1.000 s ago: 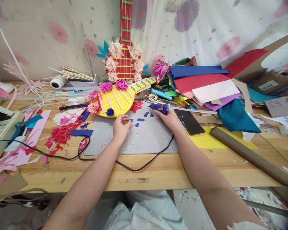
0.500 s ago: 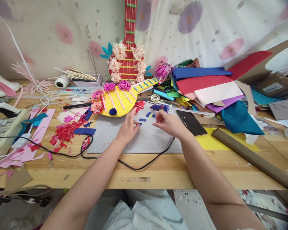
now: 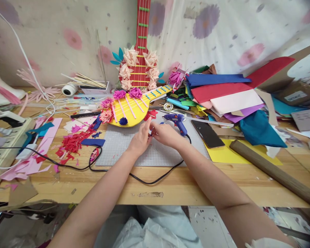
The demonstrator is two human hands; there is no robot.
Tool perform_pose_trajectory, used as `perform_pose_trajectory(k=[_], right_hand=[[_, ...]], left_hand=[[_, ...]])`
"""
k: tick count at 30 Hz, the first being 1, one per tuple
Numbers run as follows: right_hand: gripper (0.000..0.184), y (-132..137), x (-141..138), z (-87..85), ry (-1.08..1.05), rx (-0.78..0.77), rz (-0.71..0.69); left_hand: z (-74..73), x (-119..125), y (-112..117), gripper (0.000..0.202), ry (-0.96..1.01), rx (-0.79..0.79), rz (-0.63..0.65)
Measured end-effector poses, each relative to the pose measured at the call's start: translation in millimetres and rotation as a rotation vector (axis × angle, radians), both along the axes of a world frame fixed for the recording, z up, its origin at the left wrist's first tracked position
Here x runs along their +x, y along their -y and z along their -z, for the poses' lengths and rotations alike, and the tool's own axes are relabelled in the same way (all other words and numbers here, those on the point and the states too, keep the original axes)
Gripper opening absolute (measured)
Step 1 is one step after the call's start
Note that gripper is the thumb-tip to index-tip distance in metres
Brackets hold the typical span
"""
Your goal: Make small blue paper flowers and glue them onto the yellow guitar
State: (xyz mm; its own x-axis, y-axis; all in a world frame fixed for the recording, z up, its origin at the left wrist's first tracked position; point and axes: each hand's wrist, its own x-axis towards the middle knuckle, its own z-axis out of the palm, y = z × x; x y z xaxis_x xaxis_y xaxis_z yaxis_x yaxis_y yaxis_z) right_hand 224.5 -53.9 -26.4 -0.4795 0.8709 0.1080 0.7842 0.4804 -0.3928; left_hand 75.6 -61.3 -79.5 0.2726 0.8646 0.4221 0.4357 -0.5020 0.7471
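My left hand [image 3: 140, 140] and my right hand [image 3: 165, 135] meet over the grey cutting mat [image 3: 119, 146]. Their fingertips pinch together around a small dark blue paper petal [image 3: 150, 134], mostly hidden by the fingers. Just beyond them lies a yellow paper guitar [image 3: 134, 115] trimmed with pink flowers and one dark blue flower [image 3: 123, 121]. Red paper pieces [image 3: 152, 114] sit right behind my fingers. A blue glue gun [image 3: 176, 120] rests on the mat beside my right hand, its black cord [image 3: 170, 170] looping in front. My hands cover the loose blue petals.
A black phone [image 3: 208, 133] lies to the right, near a brown roll [image 3: 271, 172]. Coloured paper sheets [image 3: 224, 93] are piled at the back right. Red scraps [image 3: 73, 143] and a power strip [image 3: 12, 151] are on the left. A red paper guitar [image 3: 138, 70] stands behind.
My right hand has moved left to meet my left hand, its fingers now closing at the petal. The glue gun is now more fully in sight. The view has shifted slightly.
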Motion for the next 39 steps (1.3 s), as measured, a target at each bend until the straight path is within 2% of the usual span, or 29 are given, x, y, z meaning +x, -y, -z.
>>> perform_pose_trajectory(k=[2, 4, 7, 9, 12, 16, 22, 30, 39], right_hand=[[0.024, -2.2, 0.1, 0.1, -0.098, -0.026, 0.064], [0.020, -5.9, -0.7, 0.9, -0.305, -0.079, 0.165], [0.022, -13.4, -9.7, 1.9, -0.721, -0.253, 0.325], [0.025, -19.0, -22.5, 1.4, -0.940, -0.393, 0.392], [0.026, -27.9, -47.2, 0.6, -1.089, -0.490, 0.456], [0.027, -39.4, -73.4, 7.2, -1.056, -0.430, 0.518], [0.025, -45.8, -92.5, 22.0, -0.895, -0.265, 0.564], [0.026, -38.1, -106.5, 14.8, -0.794, -0.253, 0.599], [0.029, -45.4, -111.3, 13.9, -0.743, -0.273, 0.647]], left_hand=[[-4.4, -2.8, 0.1, 0.068, -0.055, 0.038, 0.003], [-11.6, -10.4, -1.0, 0.063, -0.105, 0.105, -0.049], [-25.5, -30.8, -6.9, 0.056, -0.096, 0.222, -0.299], [-34.5, -46.0, -12.9, 0.060, -0.089, 0.264, -0.450], [-44.3, -62.1, -22.8, 0.073, -0.191, 0.269, -0.487], [-49.8, -71.4, -35.2, 0.078, -0.324, 0.236, -0.438], [-48.0, -86.8, -49.1, 0.078, -0.314, 0.226, -0.331], [-44.0, -95.4, -52.1, 0.076, -0.247, 0.183, -0.324], [-40.6, -97.5, -55.2, 0.075, -0.215, 0.154, -0.325]])
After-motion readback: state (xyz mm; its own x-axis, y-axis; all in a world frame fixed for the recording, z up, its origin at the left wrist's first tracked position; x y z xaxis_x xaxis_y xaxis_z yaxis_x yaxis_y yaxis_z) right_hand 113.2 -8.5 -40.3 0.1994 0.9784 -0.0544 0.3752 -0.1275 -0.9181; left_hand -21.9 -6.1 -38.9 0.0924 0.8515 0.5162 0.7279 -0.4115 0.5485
